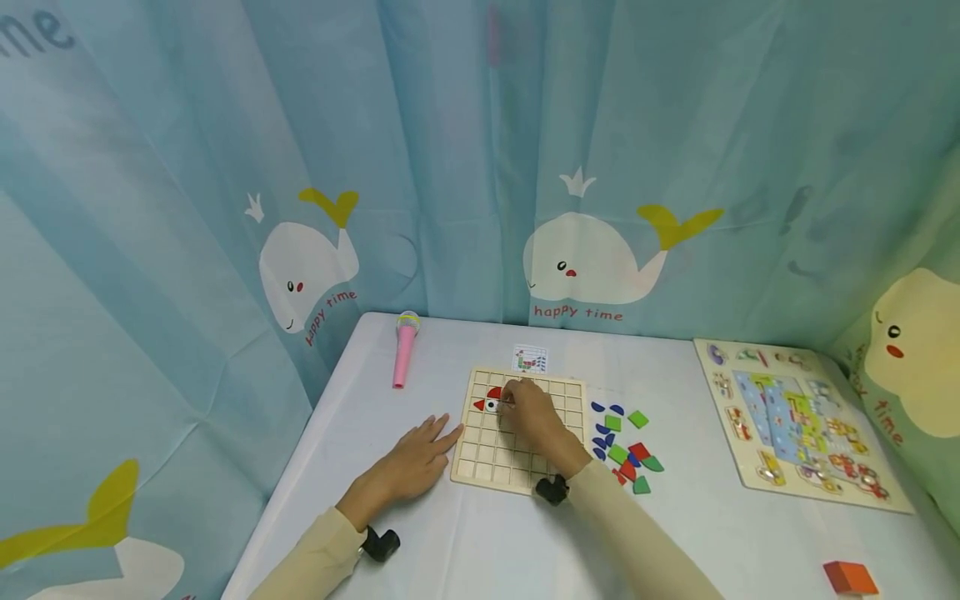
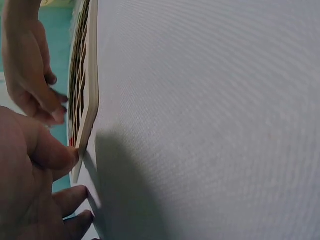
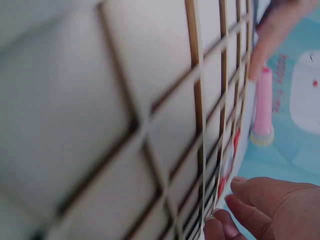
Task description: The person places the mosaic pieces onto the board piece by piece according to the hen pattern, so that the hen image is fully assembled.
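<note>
A wooden grid board [image 1: 480, 458] lies on the table. My left hand [image 1: 416, 458] rests beside its left edge with fingers spread; in the left wrist view, a digit of the left hand [image 2: 30, 170] touches the board's rim. Over the upper middle of the grid, my right hand [image 1: 534, 415] points its bent fingertips down at the cells. Next to them sit a red pointed piece [image 1: 478, 405], a red curved piece [image 1: 494, 392] and a white eye piece [image 1: 491, 406]. In the right wrist view, the right hand's thumb [image 3: 260, 187] is near the board; whether anything is pinched is hidden.
Loose blue, green and red pieces [image 1: 612, 423] lie right of the board. A small pattern card [image 1: 530, 358] is behind it. A pink toy microphone [image 1: 403, 354] lies at back left, a picture puzzle board [image 1: 727, 408] at right, and an orange block [image 1: 850, 577] at front right.
</note>
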Demonstrator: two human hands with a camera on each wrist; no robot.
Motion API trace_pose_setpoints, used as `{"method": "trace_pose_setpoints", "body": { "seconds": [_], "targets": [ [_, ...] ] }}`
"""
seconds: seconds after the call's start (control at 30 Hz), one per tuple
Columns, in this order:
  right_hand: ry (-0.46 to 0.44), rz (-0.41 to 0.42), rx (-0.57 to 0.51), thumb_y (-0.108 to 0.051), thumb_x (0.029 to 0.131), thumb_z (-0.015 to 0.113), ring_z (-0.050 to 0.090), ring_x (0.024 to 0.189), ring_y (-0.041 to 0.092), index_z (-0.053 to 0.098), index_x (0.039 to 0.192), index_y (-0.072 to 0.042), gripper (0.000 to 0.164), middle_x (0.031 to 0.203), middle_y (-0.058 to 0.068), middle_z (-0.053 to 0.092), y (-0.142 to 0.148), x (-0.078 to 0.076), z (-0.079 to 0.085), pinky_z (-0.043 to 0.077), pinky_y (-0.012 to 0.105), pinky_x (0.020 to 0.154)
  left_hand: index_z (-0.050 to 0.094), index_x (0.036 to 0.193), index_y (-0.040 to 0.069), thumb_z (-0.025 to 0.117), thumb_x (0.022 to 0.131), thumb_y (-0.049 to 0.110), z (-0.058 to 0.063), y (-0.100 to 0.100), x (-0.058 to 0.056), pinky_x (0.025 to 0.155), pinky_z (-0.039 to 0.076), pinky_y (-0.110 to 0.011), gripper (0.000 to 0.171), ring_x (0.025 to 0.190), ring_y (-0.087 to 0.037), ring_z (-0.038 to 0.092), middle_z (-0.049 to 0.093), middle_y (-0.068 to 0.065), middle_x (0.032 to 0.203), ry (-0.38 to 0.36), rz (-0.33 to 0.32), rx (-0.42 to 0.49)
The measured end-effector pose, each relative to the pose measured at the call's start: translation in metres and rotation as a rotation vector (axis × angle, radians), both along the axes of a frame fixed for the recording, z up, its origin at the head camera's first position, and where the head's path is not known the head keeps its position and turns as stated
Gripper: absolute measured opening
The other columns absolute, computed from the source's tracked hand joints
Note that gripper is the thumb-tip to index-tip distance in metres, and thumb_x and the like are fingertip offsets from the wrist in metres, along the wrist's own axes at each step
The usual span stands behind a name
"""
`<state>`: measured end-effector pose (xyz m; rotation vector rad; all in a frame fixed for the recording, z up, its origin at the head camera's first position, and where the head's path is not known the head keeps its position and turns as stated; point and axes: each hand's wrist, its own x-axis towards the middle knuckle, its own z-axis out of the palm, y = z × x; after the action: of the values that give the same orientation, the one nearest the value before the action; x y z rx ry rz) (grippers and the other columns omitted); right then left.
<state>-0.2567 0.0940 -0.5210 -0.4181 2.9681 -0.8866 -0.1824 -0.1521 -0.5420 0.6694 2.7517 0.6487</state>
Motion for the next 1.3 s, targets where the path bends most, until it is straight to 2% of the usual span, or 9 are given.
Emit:
{"method": "trace_pose_setpoints", "body": {
  "seconds": [0.13,0.27,0.37,0.43,0.53,0.67,0.77,0.97,1.3],
  "targets": [
    [-0.026,-0.039,0.015,-0.015,0.101,0.072,0.065,0.089,0.029,0.072,0.105,-0.002,0.014,0.103,0.015,0.067,0.028,0.0,0.006,0.055,0.052,0.085,0.039,0.164,0.013,0.035,0.11,0.018,0.0,0.0,0.0,0.127,0.024,-0.063,0.055,0.16,-0.043,0.022,0.028,-0.017,0.172,0.0,0.001,-0.002],
    [-0.049,-0.081,-0.002,-0.018,0.103,0.068,0.067,0.095,0.035,0.071,0.114,0.003,0.024,0.111,0.021,0.067,0.068,0.003,0.013,0.055,0.057,0.088,0.039,0.164,0.014,0.028,0.113,0.023,-0.001,0.002,0.0,0.128,0.024,-0.061,0.053,0.161,-0.041,0.022,0.029,-0.016,0.173,0.008,0.012,-0.016],
    [-0.065,-0.142,0.007,-0.02,0.104,0.066,0.066,0.103,0.041,0.067,0.122,0.006,0.032,0.119,0.028,0.063,0.101,0.007,0.014,0.054,0.061,0.089,0.04,0.164,0.015,0.027,0.115,0.031,-0.001,0.003,0.0,0.128,0.024,-0.06,0.053,0.161,-0.04,0.022,0.029,-0.014,0.173,0.003,0.028,-0.011],
    [-0.091,-0.2,0.028,-0.021,0.103,0.068,0.062,0.108,0.045,0.062,0.129,0.008,0.039,0.127,0.034,0.058,0.124,0.009,0.014,0.053,0.062,0.09,0.041,0.163,0.015,0.033,0.114,0.035,-0.002,0.003,0.001,0.128,0.023,-0.06,0.053,0.161,-0.04,0.021,0.029,-0.015,0.173,-0.005,0.037,0.002],
    [-0.189,-0.311,0.044,-0.022,0.1,0.071,0.054,0.113,0.048,0.054,0.137,0.008,0.051,0.136,0.038,0.048,0.153,0.012,0.012,0.053,0.063,0.094,0.043,0.163,0.016,0.044,0.112,0.036,-0.003,0.002,0.001,0.128,0.023,-0.061,0.055,0.161,-0.041,0.022,0.03,-0.015,0.172,-0.01,0.042,0.018],
    [-0.335,-0.404,0.067,-0.024,0.098,0.073,0.048,0.112,0.047,0.048,0.14,0.008,0.059,0.134,0.037,0.043,0.182,0.018,0.009,0.053,0.064,0.098,0.042,0.163,0.017,0.053,0.11,0.037,-0.006,0.001,0.0,0.128,0.025,-0.06,0.058,0.16,-0.041,0.024,0.03,-0.015,0.172,0.009,0.033,-0.001],
    [-0.348,-0.413,0.072,-0.023,0.098,0.071,0.051,0.11,0.047,0.049,0.137,0.009,0.055,0.13,0.037,0.044,0.193,0.021,0.004,0.053,0.062,0.095,0.042,0.163,0.018,0.057,0.109,0.037,-0.007,0.001,0.0,0.128,0.026,-0.06,0.06,0.16,-0.041,0.025,0.031,-0.015,0.172,0.015,0.035,0.002],
    [-0.253,-0.365,0.052,-0.012,0.099,0.064,0.054,0.107,0.045,0.055,0.13,0.012,0.04,0.125,0.035,0.05,0.201,0.022,-0.005,0.051,0.06,0.093,0.043,0.163,0.018,0.06,0.107,0.036,-0.006,0.002,0.0,0.127,0.025,-0.061,0.061,0.16,-0.042,0.025,0.032,-0.016,0.171,0.017,0.043,0.014],
    [-0.234,-0.295,0.025,-0.011,0.103,0.063,0.055,0.107,0.041,0.055,0.136,0.009,0.04,0.129,0.032,0.048,0.204,0.019,-0.014,0.055,0.057,0.097,0.043,0.163,0.018,0.059,0.107,0.036,-0.006,0.001,0.0,0.127,0.026,-0.062,0.061,0.159,-0.043,0.026,0.032,-0.017,0.171,0.034,0.033,0.019]
  ]
}}
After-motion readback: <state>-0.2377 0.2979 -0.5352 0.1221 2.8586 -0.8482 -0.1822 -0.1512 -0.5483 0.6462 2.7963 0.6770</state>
